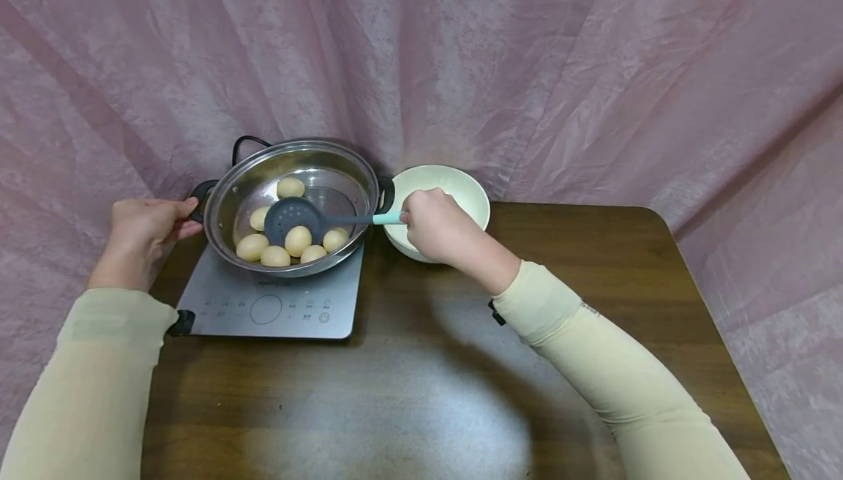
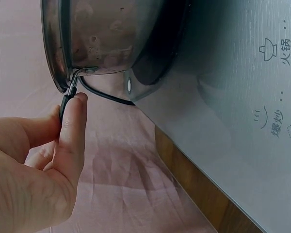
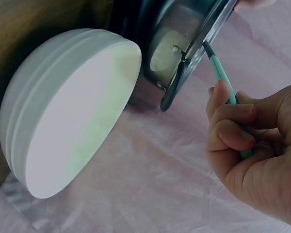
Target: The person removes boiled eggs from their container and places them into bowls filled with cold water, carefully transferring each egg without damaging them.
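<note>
My left hand [image 1: 148,222] pinches the black side handle [image 2: 68,99] of a wide steel pot [image 1: 296,271] between thumb and fingers. With curled fingers, my right hand [image 1: 437,227] grips the mint-green handle [image 3: 222,73] of a dark grey slotted skimmer [image 1: 293,218]. Its perforated head is inside the pot. Several pale-yellow, potato-like balls [image 1: 252,247] lie in the pot, mostly along the near side. One ball [image 1: 298,241] overlaps the front of the skimmer head. Below my right hand stands a pale green-white bowl [image 3: 63,114], partly hidden by the hand in the head view.
The pot sits on a flat silver induction cooker [image 1: 296,312] with printed touch controls. A black cord [image 1: 246,142] loops behind it. The brown wooden table [image 1: 408,392] carries everything; its right edge slopes toward the front. A pink curtain [image 1: 461,63] hangs close behind the pot and bowl.
</note>
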### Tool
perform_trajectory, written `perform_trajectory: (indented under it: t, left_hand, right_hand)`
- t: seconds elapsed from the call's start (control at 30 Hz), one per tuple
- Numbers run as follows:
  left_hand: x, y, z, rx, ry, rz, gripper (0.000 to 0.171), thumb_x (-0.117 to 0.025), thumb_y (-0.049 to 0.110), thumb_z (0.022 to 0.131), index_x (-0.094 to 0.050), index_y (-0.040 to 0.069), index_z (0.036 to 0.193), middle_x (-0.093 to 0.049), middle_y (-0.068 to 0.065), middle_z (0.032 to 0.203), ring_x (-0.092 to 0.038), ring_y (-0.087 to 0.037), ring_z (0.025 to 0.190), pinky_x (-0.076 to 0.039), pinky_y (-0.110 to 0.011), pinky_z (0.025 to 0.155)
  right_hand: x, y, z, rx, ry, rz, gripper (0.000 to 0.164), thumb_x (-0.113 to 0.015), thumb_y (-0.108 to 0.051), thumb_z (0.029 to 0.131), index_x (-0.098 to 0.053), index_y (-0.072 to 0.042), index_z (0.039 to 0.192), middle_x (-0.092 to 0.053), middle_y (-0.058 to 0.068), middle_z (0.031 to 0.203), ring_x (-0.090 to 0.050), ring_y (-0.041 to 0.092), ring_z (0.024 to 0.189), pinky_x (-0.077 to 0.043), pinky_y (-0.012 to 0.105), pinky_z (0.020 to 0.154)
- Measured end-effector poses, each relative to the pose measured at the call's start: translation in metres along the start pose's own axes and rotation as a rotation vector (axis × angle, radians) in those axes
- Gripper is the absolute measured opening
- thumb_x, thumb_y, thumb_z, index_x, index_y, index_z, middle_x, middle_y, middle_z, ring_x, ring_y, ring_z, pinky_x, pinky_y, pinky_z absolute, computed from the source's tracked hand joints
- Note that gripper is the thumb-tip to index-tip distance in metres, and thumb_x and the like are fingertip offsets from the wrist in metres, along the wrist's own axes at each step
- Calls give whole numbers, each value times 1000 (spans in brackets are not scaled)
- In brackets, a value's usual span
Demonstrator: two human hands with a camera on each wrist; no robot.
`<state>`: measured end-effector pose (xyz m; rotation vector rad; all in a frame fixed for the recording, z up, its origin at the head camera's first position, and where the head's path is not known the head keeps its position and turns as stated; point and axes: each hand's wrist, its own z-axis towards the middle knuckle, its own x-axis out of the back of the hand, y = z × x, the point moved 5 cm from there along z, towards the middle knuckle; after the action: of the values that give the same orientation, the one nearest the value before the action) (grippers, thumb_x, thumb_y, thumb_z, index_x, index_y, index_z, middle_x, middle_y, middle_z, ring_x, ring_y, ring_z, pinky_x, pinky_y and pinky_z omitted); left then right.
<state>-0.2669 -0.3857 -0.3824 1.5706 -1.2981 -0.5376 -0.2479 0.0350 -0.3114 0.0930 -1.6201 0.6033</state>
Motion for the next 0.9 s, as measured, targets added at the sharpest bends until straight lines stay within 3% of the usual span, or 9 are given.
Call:
perform_trajectory:
  t: [0.37, 0.57, 0.9]
  left_hand:
    - [-3, 0, 4, -12, 10, 19, 25, -68, 12, 85, -68, 21, 61, -63, 5, 63, -68, -13, 57, -60, -29, 64]
    - [-4, 0, 6, -1, 7, 24, 24, -69, 12, 84, -68, 22, 62, -63, 6, 65, -69, -13, 58, -61, -29, 63]
    - [-6, 0, 7, 6, 1, 7, 27, -69, 9, 84, -68, 21, 59, -64, 6, 64, -68, -13, 56, -60, -28, 60]
  right_hand:
    - [-4, 20, 2, -141, -103, 224, 15, -56, -12, 89, -71, -11, 84, -53, -2, 64, -46, 14, 60, -38, 22, 52]
    - [0, 33, 2, -183, -104, 288, 12, -61, -15, 89, -71, -9, 92, -64, -1, 73, -47, 12, 60, -39, 21, 53]
    - [16, 50, -4, -235, -99, 383, 20, -52, -16, 95, -70, -7, 96, -72, 1, 83, -47, 11, 59, -36, 19, 49]
